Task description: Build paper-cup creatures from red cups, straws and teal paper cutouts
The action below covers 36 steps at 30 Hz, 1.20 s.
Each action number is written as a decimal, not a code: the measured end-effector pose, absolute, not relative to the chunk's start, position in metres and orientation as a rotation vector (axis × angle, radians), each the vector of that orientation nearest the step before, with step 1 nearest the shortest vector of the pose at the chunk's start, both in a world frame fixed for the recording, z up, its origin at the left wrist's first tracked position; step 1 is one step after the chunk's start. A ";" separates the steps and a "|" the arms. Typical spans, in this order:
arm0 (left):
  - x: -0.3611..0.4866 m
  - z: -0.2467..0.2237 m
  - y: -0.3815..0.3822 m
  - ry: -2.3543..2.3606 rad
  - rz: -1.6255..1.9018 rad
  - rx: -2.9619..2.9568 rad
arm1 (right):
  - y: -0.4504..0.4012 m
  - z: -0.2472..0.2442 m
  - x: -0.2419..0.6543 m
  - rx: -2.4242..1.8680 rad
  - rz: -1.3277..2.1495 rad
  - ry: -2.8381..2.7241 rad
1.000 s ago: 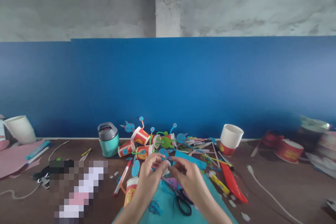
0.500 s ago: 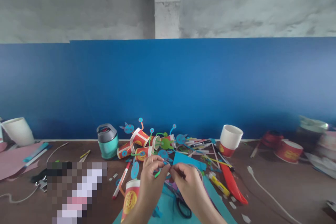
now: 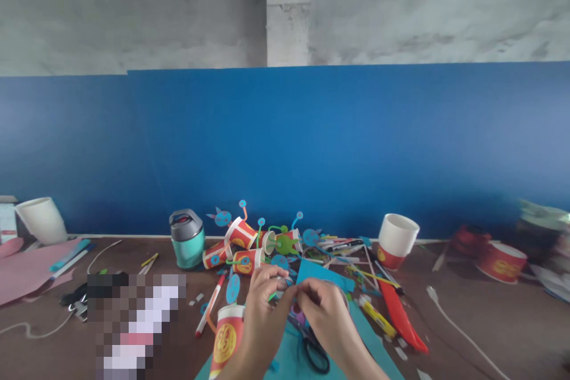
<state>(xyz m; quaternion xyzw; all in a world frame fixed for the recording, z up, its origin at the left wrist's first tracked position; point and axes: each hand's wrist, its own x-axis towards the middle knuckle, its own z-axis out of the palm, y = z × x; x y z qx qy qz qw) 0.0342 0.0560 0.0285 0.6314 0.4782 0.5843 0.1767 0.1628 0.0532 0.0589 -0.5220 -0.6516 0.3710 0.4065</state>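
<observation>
My left hand (image 3: pixel 267 300) and my right hand (image 3: pixel 325 309) meet fingertip to fingertip above a teal paper sheet (image 3: pixel 285 350). Both are closed in a pinch, and what sits between the fingertips is too small and covered to make out. A bit of green (image 3: pixel 271 297) shows at my left hand's fingers, perhaps a straw. Dark-handled scissors (image 3: pixel 315 356) lie on the sheet under my right hand. Just left of my left wrist stands a red and white paper cup (image 3: pixel 226 337); a blue paper oval (image 3: pixel 232 289) rises behind it.
Decorated paper cups (image 3: pixel 240 234) with blue and green cutouts are heaped behind my hands. A teal jar (image 3: pixel 187 243), red marker (image 3: pixel 210 306), yellow glue tube (image 3: pixel 377 316), red knife-shaped piece (image 3: pixel 403 320) and white cup (image 3: pixel 398 237) surround them. A white cable (image 3: pixel 458 326) runs along the right.
The whole view has shifted slightly, so things appear a little farther right. My hands stay together at the fingertips, still pinching, with only small finger movements.
</observation>
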 end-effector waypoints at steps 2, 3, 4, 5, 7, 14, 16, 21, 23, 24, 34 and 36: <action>0.033 0.029 0.057 1.362 1.627 1.776 | 0.056 0.057 0.164 -1.282 0.988 -1.642; 0.033 0.029 0.057 1.368 1.618 1.771 | 0.057 0.056 0.165 -1.262 1.023 -1.641; 0.033 0.029 0.057 1.373 1.610 1.767 | 0.058 0.056 0.166 -1.248 1.055 -1.639; 0.033 0.030 0.057 1.376 1.605 1.765 | 0.058 0.055 0.166 -1.243 1.077 -1.633; 0.033 0.030 0.057 1.374 1.607 1.763 | 0.059 0.054 0.166 -1.251 1.088 -1.623; 0.034 0.030 0.055 1.336 1.627 1.782 | 0.058 0.053 0.167 -1.246 1.071 -1.605; 0.034 0.030 0.057 1.343 1.636 1.770 | 0.059 0.054 0.168 -1.219 1.079 -1.629; 0.033 0.027 0.060 1.348 1.669 1.770 | 0.060 0.055 0.169 -1.227 1.092 -1.652; 0.034 0.026 0.059 1.343 1.685 1.782 | 0.059 0.055 0.169 -1.229 1.093 -1.650; 0.034 0.025 0.059 1.341 1.692 1.786 | 0.059 0.055 0.169 -1.235 1.093 -1.644; 0.039 0.027 0.057 1.322 1.636 1.748 | 0.062 0.048 0.166 -1.288 1.047 -1.536; 0.038 0.029 0.058 1.314 1.585 1.656 | 0.062 0.049 0.167 -1.268 1.066 -1.534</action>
